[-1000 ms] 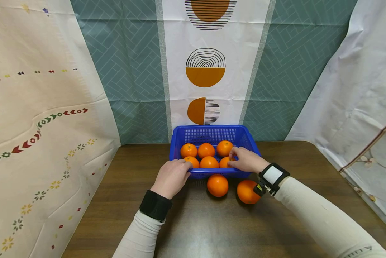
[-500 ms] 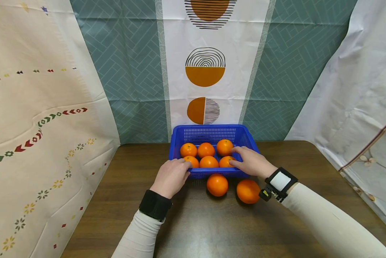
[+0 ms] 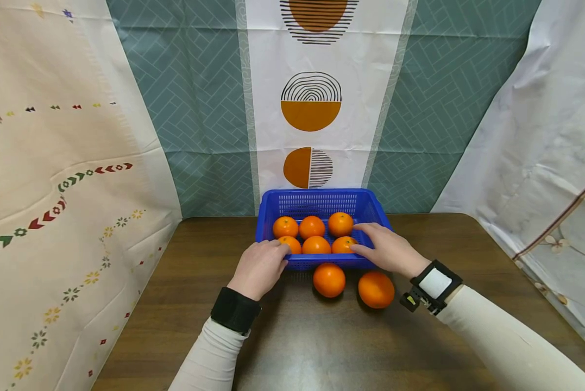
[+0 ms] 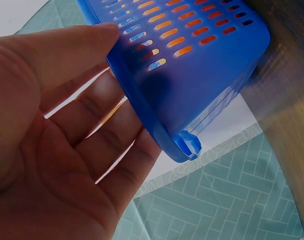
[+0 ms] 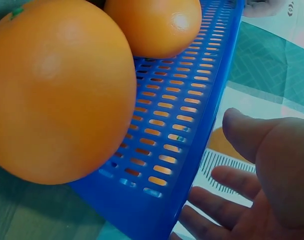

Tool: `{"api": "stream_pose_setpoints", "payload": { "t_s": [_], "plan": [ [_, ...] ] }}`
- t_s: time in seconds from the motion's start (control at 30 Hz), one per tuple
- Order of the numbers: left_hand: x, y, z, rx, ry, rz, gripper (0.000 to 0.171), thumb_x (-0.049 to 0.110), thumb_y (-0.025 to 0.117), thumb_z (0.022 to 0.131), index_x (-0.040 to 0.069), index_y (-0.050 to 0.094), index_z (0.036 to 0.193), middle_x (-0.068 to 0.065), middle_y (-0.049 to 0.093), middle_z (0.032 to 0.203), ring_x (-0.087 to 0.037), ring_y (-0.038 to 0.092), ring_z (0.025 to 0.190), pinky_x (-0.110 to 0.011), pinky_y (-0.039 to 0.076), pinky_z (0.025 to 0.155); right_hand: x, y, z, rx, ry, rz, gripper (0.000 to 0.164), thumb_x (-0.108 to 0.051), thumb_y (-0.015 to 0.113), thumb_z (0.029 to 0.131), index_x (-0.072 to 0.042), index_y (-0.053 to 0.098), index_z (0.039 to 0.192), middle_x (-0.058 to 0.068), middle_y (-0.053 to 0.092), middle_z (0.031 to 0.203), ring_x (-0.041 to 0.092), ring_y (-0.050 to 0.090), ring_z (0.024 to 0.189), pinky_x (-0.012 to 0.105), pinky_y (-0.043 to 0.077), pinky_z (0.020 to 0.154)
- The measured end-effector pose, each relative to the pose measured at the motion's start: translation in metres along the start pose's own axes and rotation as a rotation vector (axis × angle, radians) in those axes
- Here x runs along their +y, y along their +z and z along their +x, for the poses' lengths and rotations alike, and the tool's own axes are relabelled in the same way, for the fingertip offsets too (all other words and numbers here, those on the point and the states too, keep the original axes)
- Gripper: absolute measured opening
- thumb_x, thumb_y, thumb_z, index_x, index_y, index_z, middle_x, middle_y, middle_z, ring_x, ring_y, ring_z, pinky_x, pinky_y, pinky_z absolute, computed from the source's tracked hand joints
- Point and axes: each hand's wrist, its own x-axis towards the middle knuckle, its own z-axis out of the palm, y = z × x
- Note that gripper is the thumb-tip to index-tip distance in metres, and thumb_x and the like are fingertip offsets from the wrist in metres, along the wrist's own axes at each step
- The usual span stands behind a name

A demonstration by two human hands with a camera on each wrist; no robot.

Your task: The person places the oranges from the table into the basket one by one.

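Observation:
A blue plastic basket (image 3: 316,203) with slotted walls holds several oranges in two rows. My left hand (image 3: 258,270) pinches its near rim at the left corner; in the left wrist view the thumb presses the outside and the fingers lie on the inner side. My right hand (image 3: 389,248) hovers over the near right corner with fingers loosely spread, beside the front right orange (image 3: 342,245) in the basket. In the right wrist view that hand (image 5: 262,185) shows nothing in its grasp. On the table before the basket sit two oranges, one in the middle (image 3: 329,280) and one to the right (image 3: 376,290).
The brown wooden table (image 3: 302,347) stretches toward me. Behind the basket hangs a green and white patterned cloth (image 3: 204,119), with a cream cloth (image 3: 77,201) along the left and a pale one (image 3: 536,141) on the right.
My right hand has drawn back to the right from the front right orange in the basket, and its fingers have spread. The left hand and the oranges on the table stay in place.

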Motion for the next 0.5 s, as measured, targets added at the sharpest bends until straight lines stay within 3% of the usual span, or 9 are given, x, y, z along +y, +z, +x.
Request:
{"api": "stream_pose_setpoints", "payload": {
  "t_s": [0.27, 0.5],
  "plan": [
    [0.001, -0.002, 0.001, 0.007, 0.007, 0.0, 0.015, 0.014, 0.09, 0.094, 0.01, 0.078, 0.102, -0.005, 0.072, 0.088, -0.03, 0.07, 0.083, -0.046, 0.06, 0.078, 0.005, 0.0, -0.012, 0.05, -0.035, -0.025, 0.061, -0.039, 0.073, 0.108, -0.003, 0.058, 0.156, 0.027, 0.057, 0.157, 0.05, 0.053, 0.145, 0.07, 0.047, 0.113],
    [0.002, -0.003, 0.003, -0.016, -0.013, -0.007, 0.016, 0.016, 0.09, 0.095, 0.011, 0.078, 0.104, -0.005, 0.074, 0.091, -0.03, 0.07, 0.083, -0.046, 0.061, 0.081, 0.007, 0.0, -0.025, 0.105, -0.078, -0.059, 0.065, -0.038, 0.077, 0.106, -0.002, 0.058, 0.157, 0.028, 0.051, 0.162, 0.051, 0.044, 0.153, 0.072, 0.043, 0.115]
  ]
}}
